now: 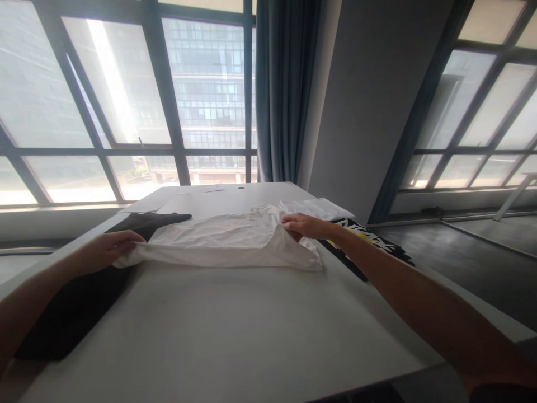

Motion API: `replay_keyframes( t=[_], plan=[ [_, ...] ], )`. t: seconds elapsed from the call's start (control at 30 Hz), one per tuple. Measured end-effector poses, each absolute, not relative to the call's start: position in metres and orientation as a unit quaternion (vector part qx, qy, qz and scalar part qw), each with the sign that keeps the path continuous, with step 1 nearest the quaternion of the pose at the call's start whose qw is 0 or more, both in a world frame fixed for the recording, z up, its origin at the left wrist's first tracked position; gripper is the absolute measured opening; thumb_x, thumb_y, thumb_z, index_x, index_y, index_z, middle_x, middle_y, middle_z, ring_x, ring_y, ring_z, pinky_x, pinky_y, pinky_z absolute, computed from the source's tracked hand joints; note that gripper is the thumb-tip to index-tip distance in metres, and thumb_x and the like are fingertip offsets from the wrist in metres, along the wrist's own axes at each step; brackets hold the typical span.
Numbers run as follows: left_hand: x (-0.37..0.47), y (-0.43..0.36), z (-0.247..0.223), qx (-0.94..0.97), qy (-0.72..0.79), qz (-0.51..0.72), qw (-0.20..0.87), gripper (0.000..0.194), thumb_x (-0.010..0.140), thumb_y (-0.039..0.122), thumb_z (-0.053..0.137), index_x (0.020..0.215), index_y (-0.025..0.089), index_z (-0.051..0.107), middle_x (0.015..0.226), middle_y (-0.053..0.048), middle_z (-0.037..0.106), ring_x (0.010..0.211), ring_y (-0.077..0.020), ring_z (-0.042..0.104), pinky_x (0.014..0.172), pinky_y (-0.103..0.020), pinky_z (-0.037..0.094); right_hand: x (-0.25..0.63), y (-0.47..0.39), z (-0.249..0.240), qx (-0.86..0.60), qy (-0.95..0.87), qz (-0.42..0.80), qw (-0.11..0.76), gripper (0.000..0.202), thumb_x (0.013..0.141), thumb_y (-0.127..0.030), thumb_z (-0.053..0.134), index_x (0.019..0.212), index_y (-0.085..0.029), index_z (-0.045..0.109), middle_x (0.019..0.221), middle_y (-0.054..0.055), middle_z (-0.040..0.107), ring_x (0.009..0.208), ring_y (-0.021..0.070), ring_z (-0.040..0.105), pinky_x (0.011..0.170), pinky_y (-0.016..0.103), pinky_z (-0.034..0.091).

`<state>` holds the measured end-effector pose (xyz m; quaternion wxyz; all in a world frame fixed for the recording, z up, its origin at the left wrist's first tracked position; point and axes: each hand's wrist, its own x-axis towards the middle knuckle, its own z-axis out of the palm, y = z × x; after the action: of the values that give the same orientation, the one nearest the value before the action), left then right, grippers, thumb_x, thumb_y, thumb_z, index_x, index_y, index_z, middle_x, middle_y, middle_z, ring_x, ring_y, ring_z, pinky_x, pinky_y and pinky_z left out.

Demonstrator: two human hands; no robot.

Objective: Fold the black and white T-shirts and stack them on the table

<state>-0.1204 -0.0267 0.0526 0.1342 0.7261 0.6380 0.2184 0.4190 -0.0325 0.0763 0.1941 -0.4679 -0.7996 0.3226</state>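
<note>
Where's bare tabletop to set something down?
Widest: table front, between white garment, dark cloth and near edge. Smaller: far strip, beyond the garment, left of flat white cloth. Crowded: middle, where left hand and right hand hold the garment; right, with black printed cloth.

Your off-white garment (218,256): plain, one colour. Your tabletop (235,336): white, with a black cable grommet (241,188). To your left, dark garment (90,302): near-black. To your right, folded cloth (321,209): white; printed garment (377,244): black ground, bold white lettering, yellow patches. Ahead of you, curtain (285,89): slate blue; window frame (249,84): dark grey; pillar (364,95): grey.
</note>
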Motion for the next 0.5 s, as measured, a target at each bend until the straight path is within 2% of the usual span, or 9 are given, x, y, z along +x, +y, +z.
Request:
replay_keyframes(
  t=[0.1,0.2,0.27,0.37,0.43,0.5],
  plan=[
    [-0.122,-0.008,0.051,0.753,0.616,0.203,0.109,0.045,0.066,0.063,0.057,0.091,0.028,0.071,0.091,-0.002,0.073,0.090,-0.0313,0.066,0.083,-0.039,0.053,0.420,-0.010,0.078,-0.496,-0.806,0.284,0.157,0.028,0.090,-0.043,0.056,0.099,-0.017,0.065,0.077,0.002,0.066,0.067,0.0150,0.060,0.063,0.024,0.047],
    [-0.112,0.016,0.053,0.768,0.610,0.190,0.049,0.044,0.073,0.055,0.052,0.095,0.022,0.070,0.099,-0.006,0.073,0.095,-0.0300,0.065,0.088,-0.038,0.050,0.410,0.023,0.078,-0.557,-0.811,0.102,0.148,0.023,0.091,-0.035,0.059,0.102,-0.017,0.069,0.096,0.008,0.072,0.089,0.0208,0.064,0.080,0.026,0.047],
    [-0.102,0.029,0.051,0.754,0.631,0.184,-0.001,0.047,0.077,0.048,0.047,0.104,0.016,0.068,0.107,-0.012,0.072,0.100,-0.0298,0.065,0.092,-0.038,0.048,0.401,0.042,0.073,-0.584,-0.792,0.004,0.178,0.031,0.096,-0.036,0.054,0.118,-0.017,0.065,0.113,0.013,0.070,0.105,0.0245,0.063,0.091,0.028,0.044],
    [-0.094,0.038,0.040,0.704,0.688,0.175,-0.025,0.059,0.081,0.047,0.047,0.122,0.007,0.059,0.115,-0.018,0.070,0.109,-0.0317,0.064,0.098,-0.039,0.045,0.395,0.050,0.058,-0.625,-0.761,-0.035,0.168,0.052,0.098,-0.051,0.045,0.136,-0.017,0.054,0.132,0.017,0.061,0.119,0.0281,0.058,0.097,0.033,0.042],
    [-0.101,0.039,0.028,0.669,0.721,0.179,-0.006,0.070,0.079,0.056,0.053,0.128,0.005,0.054,0.116,-0.020,0.069,0.113,-0.0341,0.063,0.099,-0.040,0.045,0.401,0.042,0.045,-0.658,-0.744,-0.012,0.117,0.059,0.096,-0.062,0.038,0.127,-0.017,0.062,0.127,0.018,0.064,0.116,0.0303,0.060,0.094,0.036,0.044],
    [-0.115,0.039,0.015,0.656,0.729,0.193,0.033,0.078,0.074,0.065,0.058,0.124,0.005,0.056,0.113,-0.022,0.070,0.113,-0.0384,0.062,0.097,-0.044,0.046,0.414,0.026,0.031,-0.683,-0.727,0.018,0.068,0.067,0.093,-0.072,0.032,0.103,-0.019,0.072,0.108,0.018,0.072,0.106,0.0306,0.065,0.087,0.035,0.047]
  ],
)
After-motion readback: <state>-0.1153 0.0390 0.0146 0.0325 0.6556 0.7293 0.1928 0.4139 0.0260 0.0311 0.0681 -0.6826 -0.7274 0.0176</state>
